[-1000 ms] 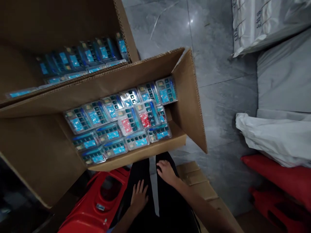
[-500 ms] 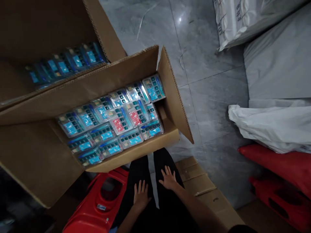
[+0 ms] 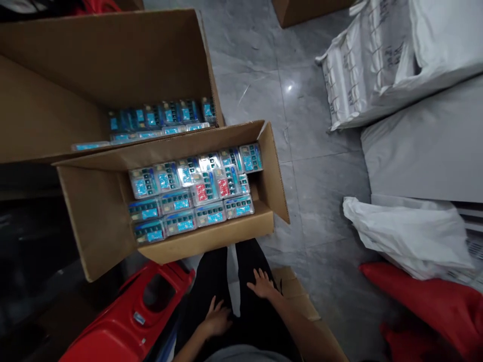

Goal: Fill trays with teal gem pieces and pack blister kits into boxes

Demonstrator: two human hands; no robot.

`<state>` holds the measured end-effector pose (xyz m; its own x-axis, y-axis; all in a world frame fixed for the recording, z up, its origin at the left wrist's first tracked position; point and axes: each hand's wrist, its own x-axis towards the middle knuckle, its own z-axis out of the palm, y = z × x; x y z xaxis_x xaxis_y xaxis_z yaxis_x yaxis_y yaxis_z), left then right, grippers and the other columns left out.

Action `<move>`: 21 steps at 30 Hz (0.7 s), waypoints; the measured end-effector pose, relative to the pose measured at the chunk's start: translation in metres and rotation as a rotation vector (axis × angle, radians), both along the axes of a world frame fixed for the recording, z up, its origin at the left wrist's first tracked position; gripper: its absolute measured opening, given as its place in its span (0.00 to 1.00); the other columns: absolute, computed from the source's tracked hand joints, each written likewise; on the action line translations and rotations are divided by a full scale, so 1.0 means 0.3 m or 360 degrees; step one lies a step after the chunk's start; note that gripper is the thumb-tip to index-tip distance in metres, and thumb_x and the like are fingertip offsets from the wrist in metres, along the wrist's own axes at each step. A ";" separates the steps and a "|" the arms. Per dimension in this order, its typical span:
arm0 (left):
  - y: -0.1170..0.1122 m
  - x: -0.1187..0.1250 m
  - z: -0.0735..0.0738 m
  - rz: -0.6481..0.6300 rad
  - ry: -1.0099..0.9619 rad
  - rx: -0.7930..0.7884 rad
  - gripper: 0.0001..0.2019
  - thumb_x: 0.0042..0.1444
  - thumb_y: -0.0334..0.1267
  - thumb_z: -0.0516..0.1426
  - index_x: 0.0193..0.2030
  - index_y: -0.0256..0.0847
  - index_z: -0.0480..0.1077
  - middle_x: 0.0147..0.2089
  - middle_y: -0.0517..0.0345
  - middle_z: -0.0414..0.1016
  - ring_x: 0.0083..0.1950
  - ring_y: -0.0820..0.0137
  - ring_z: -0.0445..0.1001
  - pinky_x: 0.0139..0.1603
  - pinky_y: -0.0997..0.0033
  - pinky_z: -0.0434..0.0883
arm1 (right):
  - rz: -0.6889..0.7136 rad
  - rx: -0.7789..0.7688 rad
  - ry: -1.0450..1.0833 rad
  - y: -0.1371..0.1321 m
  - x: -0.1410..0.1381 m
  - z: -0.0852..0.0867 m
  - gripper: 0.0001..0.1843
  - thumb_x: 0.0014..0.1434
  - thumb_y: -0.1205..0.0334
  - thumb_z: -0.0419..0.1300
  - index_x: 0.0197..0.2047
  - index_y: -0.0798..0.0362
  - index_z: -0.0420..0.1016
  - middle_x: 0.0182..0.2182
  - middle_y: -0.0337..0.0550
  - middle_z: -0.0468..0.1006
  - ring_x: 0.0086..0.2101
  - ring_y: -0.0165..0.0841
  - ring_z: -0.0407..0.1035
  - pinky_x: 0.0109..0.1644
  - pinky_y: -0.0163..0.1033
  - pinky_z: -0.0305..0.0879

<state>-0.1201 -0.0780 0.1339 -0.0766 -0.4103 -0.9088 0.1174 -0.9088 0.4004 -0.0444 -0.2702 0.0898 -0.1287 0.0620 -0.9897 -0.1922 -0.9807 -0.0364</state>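
Observation:
My left hand (image 3: 216, 321) rests on my black trousers (image 3: 211, 286), its fingers slightly apart and holding nothing. My right hand (image 3: 262, 284) lies spread on the other thigh, also holding nothing. Just beyond both hands stands an open cardboard box (image 3: 211, 236), packed with clear blister packs (image 3: 190, 188) of blue and a few red small items. Neither hand touches this box. Behind it, a second open cardboard box (image 3: 113, 65) holds a row of similar blister packs (image 3: 162, 118).
A red plastic stool-like object (image 3: 132, 311) sits left of my knees, and flattened cardboard (image 3: 298, 296) lies to the right. Grey tile floor (image 3: 313, 191) spreads beyond. White and grey mailer bags (image 3: 377, 70) are piled at right, with red plastic (image 3: 433, 306) at lower right.
The whole view has swung, so the boxes sit more squarely and more of the far box and the bags shows. My hands stay on my thighs, with the left fingers curled slightly more.

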 end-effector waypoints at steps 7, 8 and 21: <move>-0.017 -0.046 0.004 0.0182 -0.0018 0.0034 0.26 0.63 0.44 0.45 0.66 0.39 0.61 0.66 0.44 0.64 0.74 0.55 0.47 0.70 0.40 0.32 | 0.0092 -0.0022 -0.0032 0.026 -0.001 -0.004 0.39 0.66 0.44 0.49 0.72 0.53 0.42 0.72 0.52 0.41 0.69 0.47 0.39 0.69 0.59 0.44; -0.018 -0.046 0.003 0.0199 -0.0025 0.0036 0.26 0.63 0.44 0.46 0.66 0.39 0.61 0.66 0.44 0.65 0.74 0.56 0.47 0.70 0.39 0.32 | 0.0104 -0.0026 -0.0042 0.028 0.002 -0.002 0.38 0.66 0.44 0.49 0.72 0.52 0.43 0.72 0.52 0.41 0.69 0.48 0.39 0.69 0.59 0.44; 0.033 -0.047 0.061 0.0411 -0.0205 0.0173 0.17 0.64 0.45 0.54 0.55 0.38 0.70 0.65 0.47 0.65 0.70 0.56 0.55 0.70 0.39 0.46 | 0.0301 0.0112 0.0008 0.039 0.073 0.134 0.43 0.63 0.41 0.51 0.72 0.54 0.41 0.72 0.53 0.37 0.70 0.49 0.34 0.70 0.59 0.40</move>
